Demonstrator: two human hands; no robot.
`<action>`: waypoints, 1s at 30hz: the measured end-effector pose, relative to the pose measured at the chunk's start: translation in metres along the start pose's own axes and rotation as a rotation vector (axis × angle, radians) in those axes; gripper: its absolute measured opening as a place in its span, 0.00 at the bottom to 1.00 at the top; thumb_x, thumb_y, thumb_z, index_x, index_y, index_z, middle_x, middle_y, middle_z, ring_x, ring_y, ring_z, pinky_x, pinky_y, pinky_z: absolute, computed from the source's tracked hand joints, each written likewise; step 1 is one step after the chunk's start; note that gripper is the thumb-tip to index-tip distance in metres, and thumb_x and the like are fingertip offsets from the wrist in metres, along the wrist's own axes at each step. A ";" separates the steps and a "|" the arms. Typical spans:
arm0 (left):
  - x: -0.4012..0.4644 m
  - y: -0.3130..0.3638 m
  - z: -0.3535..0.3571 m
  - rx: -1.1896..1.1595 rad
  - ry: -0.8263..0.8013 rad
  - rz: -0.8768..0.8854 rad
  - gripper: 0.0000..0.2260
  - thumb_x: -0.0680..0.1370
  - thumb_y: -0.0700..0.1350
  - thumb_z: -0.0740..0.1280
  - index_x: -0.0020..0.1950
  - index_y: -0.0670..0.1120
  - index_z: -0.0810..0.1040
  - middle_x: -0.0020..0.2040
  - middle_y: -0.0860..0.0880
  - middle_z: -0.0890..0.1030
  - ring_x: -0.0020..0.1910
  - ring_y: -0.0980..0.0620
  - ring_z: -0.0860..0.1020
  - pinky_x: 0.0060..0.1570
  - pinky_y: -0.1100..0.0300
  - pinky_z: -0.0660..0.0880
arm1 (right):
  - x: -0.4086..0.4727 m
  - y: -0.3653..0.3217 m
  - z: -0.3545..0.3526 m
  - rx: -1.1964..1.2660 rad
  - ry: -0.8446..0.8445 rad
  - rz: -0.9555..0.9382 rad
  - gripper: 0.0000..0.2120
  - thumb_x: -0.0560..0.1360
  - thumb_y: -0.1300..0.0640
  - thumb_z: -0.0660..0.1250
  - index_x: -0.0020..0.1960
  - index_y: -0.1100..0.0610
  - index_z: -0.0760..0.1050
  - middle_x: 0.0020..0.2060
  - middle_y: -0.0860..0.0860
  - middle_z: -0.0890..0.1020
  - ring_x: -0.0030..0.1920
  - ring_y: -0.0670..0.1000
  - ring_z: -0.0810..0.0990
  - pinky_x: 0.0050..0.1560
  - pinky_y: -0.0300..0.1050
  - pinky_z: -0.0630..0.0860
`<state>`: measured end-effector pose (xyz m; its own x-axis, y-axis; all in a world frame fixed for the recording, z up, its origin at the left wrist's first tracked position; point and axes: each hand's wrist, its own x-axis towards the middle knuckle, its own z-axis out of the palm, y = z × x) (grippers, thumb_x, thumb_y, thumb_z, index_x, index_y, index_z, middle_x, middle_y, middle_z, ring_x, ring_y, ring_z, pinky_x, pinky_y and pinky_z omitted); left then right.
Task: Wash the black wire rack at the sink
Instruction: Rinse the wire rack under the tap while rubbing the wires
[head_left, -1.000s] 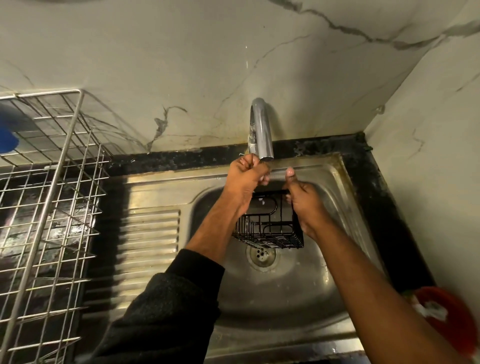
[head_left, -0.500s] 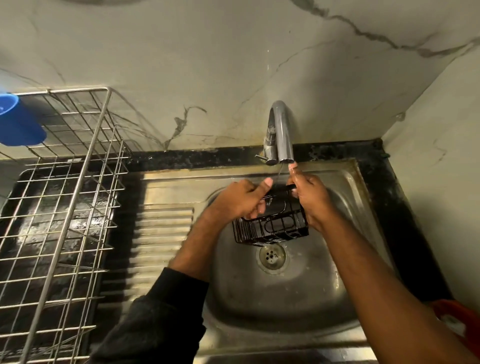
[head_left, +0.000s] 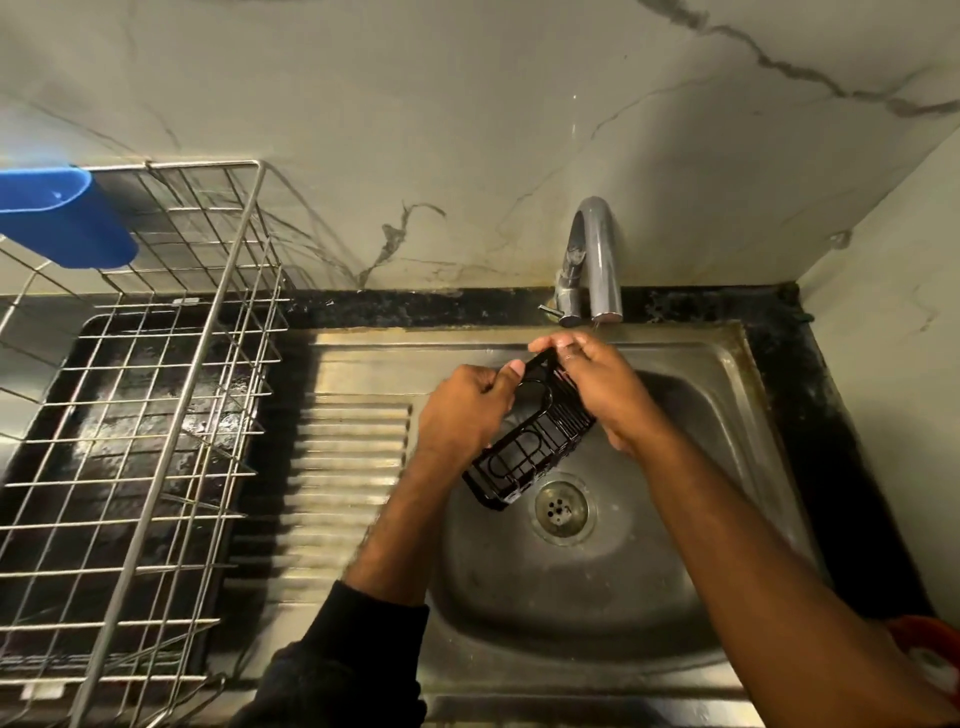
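Observation:
A small black wire rack (head_left: 524, 457) hangs tilted over the steel sink basin (head_left: 571, 597), its lower end near the drain (head_left: 562, 512). My left hand (head_left: 462, 410) grips its left side, thumb on the top rim. My right hand (head_left: 597, 384) grips the upper right end, fingers curled over the rim, right below the chrome tap spout (head_left: 602, 260). A thin trickle of water shows at the spout's mouth. Part of the rack is hidden behind my right hand.
A large steel wire dish rack (head_left: 156, 415) stands on the black counter at the left, with a blue plastic holder (head_left: 62, 218) hooked on its back. The ribbed drainboard (head_left: 343, 467) lies between it and the basin. Something red (head_left: 930, 649) sits at the bottom right. Marble walls close the back and right.
The rack has turned from level to steeply tilted, its lower end swung down-left toward the drain. My left hand slid down its side; the view shifted left.

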<state>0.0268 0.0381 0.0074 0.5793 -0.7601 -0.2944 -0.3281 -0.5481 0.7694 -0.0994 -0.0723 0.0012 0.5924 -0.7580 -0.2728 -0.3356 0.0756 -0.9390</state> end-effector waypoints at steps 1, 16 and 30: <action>-0.002 0.004 -0.001 0.035 0.010 0.010 0.25 0.81 0.64 0.61 0.31 0.49 0.72 0.24 0.55 0.72 0.25 0.54 0.71 0.32 0.61 0.67 | 0.002 0.002 -0.002 0.097 0.025 0.047 0.15 0.85 0.52 0.56 0.58 0.54 0.80 0.55 0.48 0.84 0.58 0.48 0.81 0.63 0.49 0.75; -0.011 0.021 0.002 0.060 0.027 -0.018 0.22 0.82 0.63 0.60 0.36 0.50 0.77 0.27 0.54 0.76 0.27 0.53 0.75 0.33 0.61 0.72 | -0.009 -0.001 -0.028 0.346 0.098 0.011 0.16 0.85 0.53 0.56 0.56 0.60 0.80 0.53 0.56 0.86 0.56 0.53 0.85 0.60 0.48 0.78; -0.014 0.044 0.006 0.005 0.009 -0.007 0.22 0.81 0.62 0.63 0.34 0.49 0.78 0.28 0.51 0.78 0.28 0.51 0.80 0.40 0.50 0.84 | -0.018 -0.010 -0.041 0.189 0.225 -0.024 0.22 0.85 0.47 0.52 0.52 0.56 0.83 0.51 0.51 0.87 0.53 0.47 0.85 0.61 0.49 0.78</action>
<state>-0.0005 0.0219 0.0421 0.5882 -0.7532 -0.2945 -0.3282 -0.5551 0.7643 -0.1366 -0.0862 0.0235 0.4141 -0.8840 -0.2169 -0.1689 0.1596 -0.9726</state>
